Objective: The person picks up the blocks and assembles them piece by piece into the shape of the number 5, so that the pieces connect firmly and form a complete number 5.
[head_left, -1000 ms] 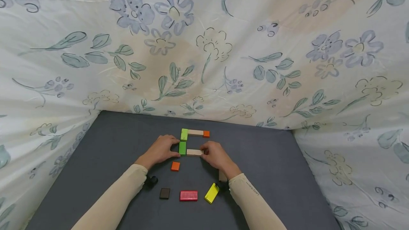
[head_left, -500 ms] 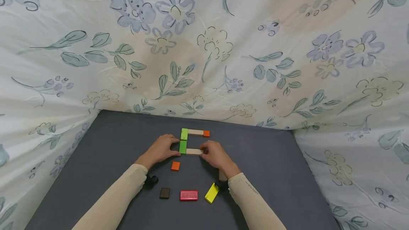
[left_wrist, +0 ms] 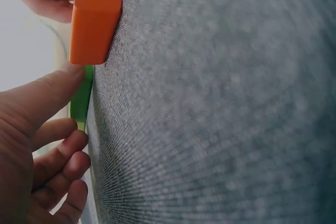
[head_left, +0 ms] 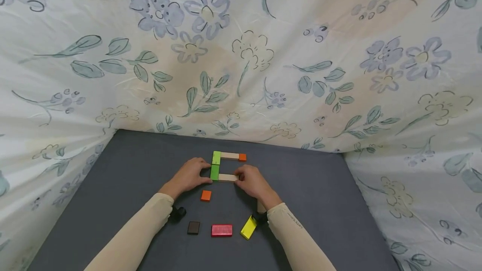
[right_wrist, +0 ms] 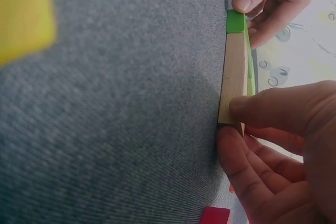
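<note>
- While the left hand (head_left: 191, 173) lies beside the row of blocks, its grip pinches the green block (head_left: 214, 172): the thumb presses at the near end and the curled fingers meet it toward the far end.
- At the other side, the right hand (head_left: 251, 181) pinches the near wooden block (head_left: 227, 177) by its right end, thumb on the near side and a fingertip against the end.
- The near wooden block lies flat on the grey counter (head_left: 312, 204), its left end meeting the side of the green block.
- Just beyond the green block, end to end with it, is the lime block (head_left: 216, 157).
- From the lime block's right side runs the far wooden block (head_left: 229, 156), with a small orange block (head_left: 242, 157) at its right end.
- Nearer the person, just below the green block, sits a loose orange block (head_left: 206, 195).
- Farther back toward the person are a dark brown block (head_left: 193, 228), a red block (head_left: 221, 230) and a slanted yellow block (head_left: 248, 227), set apart from each other.
- Another wooden block (head_left: 261, 207) shows partly under the right wrist.
- Cream sleeves (head_left: 128, 229) cover both forearms, and a floral cloth (head_left: 241, 108) hangs behind the counter.
</note>
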Motion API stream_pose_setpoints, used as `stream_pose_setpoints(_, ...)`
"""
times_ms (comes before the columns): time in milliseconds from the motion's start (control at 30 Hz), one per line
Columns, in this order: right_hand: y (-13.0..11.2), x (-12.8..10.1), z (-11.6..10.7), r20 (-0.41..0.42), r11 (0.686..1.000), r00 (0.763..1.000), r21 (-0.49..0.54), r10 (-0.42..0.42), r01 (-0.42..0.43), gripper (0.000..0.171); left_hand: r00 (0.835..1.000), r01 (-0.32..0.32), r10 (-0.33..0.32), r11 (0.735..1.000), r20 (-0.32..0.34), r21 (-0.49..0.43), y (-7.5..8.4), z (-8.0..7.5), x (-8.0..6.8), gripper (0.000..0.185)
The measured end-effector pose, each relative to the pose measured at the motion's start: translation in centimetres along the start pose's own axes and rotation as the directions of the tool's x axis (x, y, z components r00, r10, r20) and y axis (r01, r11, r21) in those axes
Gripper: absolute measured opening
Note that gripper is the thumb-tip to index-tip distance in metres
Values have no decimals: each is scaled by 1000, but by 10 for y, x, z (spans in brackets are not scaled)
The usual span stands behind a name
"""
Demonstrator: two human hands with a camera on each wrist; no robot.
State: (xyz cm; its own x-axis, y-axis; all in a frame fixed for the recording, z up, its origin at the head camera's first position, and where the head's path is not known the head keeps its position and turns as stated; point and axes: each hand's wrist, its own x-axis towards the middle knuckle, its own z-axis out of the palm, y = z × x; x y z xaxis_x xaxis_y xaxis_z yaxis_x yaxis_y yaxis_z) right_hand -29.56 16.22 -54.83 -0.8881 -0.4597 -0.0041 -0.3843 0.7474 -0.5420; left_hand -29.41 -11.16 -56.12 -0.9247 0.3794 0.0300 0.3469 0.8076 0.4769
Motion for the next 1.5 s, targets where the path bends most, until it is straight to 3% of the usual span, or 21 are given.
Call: stream_pose_setpoints(1500, 3, 6, -1, -18, 999, 999, 11, -35, 35, 20, 998, 58, -58, 998, -18, 6, 7, 1, 5, 62)
